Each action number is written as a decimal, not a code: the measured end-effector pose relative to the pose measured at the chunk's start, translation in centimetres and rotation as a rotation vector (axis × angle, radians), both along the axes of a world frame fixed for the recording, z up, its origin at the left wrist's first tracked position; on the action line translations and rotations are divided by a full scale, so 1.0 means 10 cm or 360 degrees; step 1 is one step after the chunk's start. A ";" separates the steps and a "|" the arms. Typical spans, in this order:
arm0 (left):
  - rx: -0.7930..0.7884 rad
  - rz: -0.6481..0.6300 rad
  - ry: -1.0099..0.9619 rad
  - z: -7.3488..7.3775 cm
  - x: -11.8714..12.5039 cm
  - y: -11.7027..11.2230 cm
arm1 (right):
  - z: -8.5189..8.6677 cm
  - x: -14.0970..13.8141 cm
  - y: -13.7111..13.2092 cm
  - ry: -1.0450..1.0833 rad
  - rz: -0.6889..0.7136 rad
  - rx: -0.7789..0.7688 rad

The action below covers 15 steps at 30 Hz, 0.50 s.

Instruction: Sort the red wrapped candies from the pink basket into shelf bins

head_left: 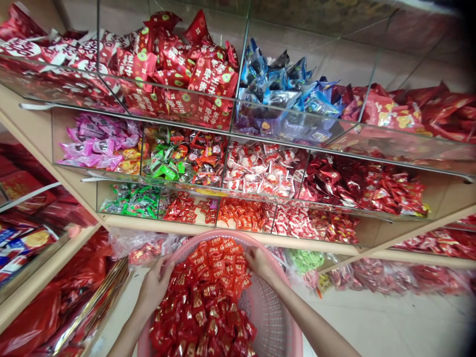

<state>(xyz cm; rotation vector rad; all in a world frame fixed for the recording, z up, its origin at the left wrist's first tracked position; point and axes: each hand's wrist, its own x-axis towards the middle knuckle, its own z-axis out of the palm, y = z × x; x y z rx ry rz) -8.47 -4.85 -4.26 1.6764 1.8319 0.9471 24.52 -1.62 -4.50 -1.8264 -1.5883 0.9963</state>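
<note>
A pink plastic basket (pixel 295 327) stands below the shelves, heaped with small wrapped candies. Dark red shiny candies (pixel 197 317) fill its near left part, and orange-red candies (pixel 219 260) with white lettering lie at the far side. At the basket's left rim is my left hand (pixel 158 280), its fingers closed over the edge beside the candies. My right hand (pixel 260 263) reaches in over the right side. Its curled fingertips close on the edge of the orange-red candies, and what exactly they pinch is partly hidden.
A tiered wooden shelf (pixel 394 250) with clear dividers holds red snack bags (pixel 178 64), blue bags (pixel 282 84) and wrapped candies (pixel 256 168). Red packages (pixel 33 307) crowd the left side. Bagged goods (pixel 383 275) lie on the floor (pixel 357 317) under the shelf.
</note>
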 end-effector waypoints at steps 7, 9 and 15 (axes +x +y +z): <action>0.0016 0.0003 -0.0003 0.00 0.01 0.01 | 0.53 0.15 0.34 -0.0640 0.0057 0.0385; 0.0008 0.0008 -0.0002 0.01 0.01 0.01 | 0.65 0.15 0.54 -0.0740 0.0020 0.0399; -0.0032 0.0010 0.0002 0.06 0.02 -0.01 | 0.63 0.03 1.03 -0.1023 -0.0033 0.0081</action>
